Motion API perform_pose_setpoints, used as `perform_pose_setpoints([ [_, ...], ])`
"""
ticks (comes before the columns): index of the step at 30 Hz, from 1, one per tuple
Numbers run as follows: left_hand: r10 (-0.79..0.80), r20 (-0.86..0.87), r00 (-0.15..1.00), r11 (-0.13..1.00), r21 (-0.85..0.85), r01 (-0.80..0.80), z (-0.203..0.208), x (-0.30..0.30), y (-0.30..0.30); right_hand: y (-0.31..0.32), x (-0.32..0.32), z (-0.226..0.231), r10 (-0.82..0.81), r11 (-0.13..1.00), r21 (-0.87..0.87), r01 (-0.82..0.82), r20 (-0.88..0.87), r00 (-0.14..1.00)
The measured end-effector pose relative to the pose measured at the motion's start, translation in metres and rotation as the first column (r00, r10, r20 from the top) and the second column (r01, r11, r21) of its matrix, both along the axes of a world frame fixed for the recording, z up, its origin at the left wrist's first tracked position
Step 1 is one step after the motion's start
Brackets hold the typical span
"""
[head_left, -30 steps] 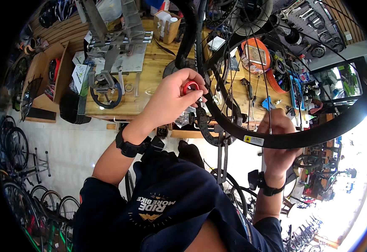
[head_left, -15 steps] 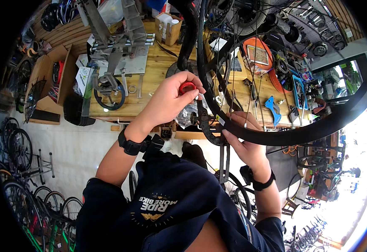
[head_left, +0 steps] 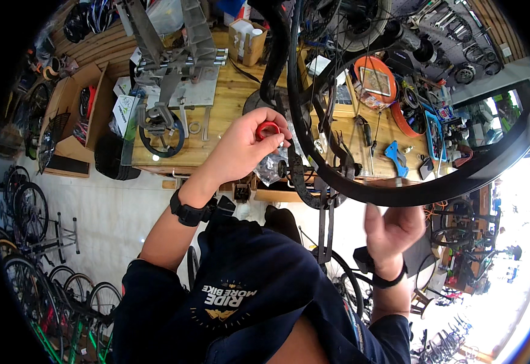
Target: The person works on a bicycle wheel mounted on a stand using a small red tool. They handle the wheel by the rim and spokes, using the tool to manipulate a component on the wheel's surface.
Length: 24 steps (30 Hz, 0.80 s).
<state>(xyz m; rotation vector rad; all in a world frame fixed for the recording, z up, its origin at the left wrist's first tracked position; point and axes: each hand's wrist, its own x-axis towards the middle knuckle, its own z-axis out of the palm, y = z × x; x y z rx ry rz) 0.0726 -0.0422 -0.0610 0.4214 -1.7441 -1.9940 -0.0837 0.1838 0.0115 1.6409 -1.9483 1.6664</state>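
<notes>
A bicycle wheel with a bare black rim (head_left: 392,195) stands in a dark truing stand (head_left: 271,73), its thin spokes running up to the hub (head_left: 362,36). Pinched between the thumb and fingers of my left hand (head_left: 249,142) is a red ring-shaped spoke wrench (head_left: 268,130), left of the rim and close to the stand's caliper arms (head_left: 304,185). My right hand (head_left: 393,233) is at the rim's lower edge, thumb raised. Motion smears its fingers, and I cannot tell whether they touch the rim.
The wooden workbench (head_left: 225,130) holds a grey metal fixture (head_left: 171,79), a blue tool (head_left: 394,159), an orange round tray (head_left: 371,82) and a cardboard box (head_left: 246,45). A clear plastic bag (head_left: 269,170) lies by the stand. Bicycles (head_left: 31,209) line the floor at left.
My right hand has come away from the rim near the caliper, moving right and down. The rim's pale label is gone from beside the caliper. My left hand keeps the spoke wrench in nearly the same place.
</notes>
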Motion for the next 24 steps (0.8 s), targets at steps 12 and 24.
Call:
perform_pose_setpoints([
  [12,-0.038,-0.074,0.996,0.997,0.067,0.043,0.001,-0.008,-0.004,-0.023,-0.013,-0.036,0.143,0.919,0.389,-0.063,-0.181,0.973],
  [24,-0.242,0.082,0.967,0.97,0.05,0.238,0.016,-0.022,-0.008,-0.016,-0.011,-0.023,0.14,0.935,0.35,-0.06,-0.207,0.968],
])
